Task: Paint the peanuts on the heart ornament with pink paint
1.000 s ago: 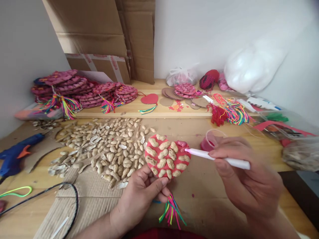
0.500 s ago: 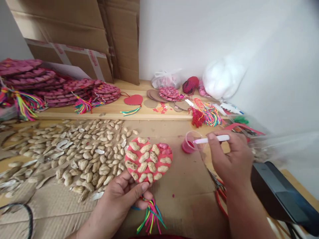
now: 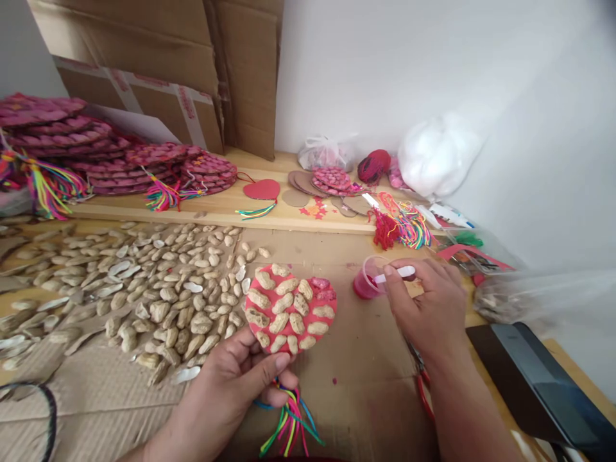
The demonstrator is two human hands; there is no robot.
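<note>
My left hand (image 3: pixel 240 378) pinches the lower tip of a red heart-shaped card (image 3: pixel 272 293) with whole peanuts stuck on it in rows. A few peanuts (image 3: pixel 321 288) at its upper right are coloured pink; the others are bare tan. A multicoloured cord tassel (image 3: pixel 291 417) hangs below the heart. My right hand (image 3: pixel 426 301) is closed around a white paintbrush handle (image 3: pixel 399 274), whose tip reaches into a clear plastic cup (image 3: pixel 366 287) of pink liquid. The brush's bristles are not clearly visible.
Loose peanuts and shells (image 3: pixel 168 301) cover the left of the cardboard sheet (image 3: pixel 356 398). Red-handled pliers (image 3: pixel 424 391) lie partly under my right forearm, beside a dark box-like object (image 3: pixel 539 378). Stacked pink peanut pieces (image 3: pixel 101 154), a red heart (image 3: pixel 261 189) and tassels (image 3: pixel 409 221) sit on the back ledge.
My right hand has moved left and slightly down, bringing the brush tip further into the cup. The heart stays in my left hand; the whole view has shifted a little.
</note>
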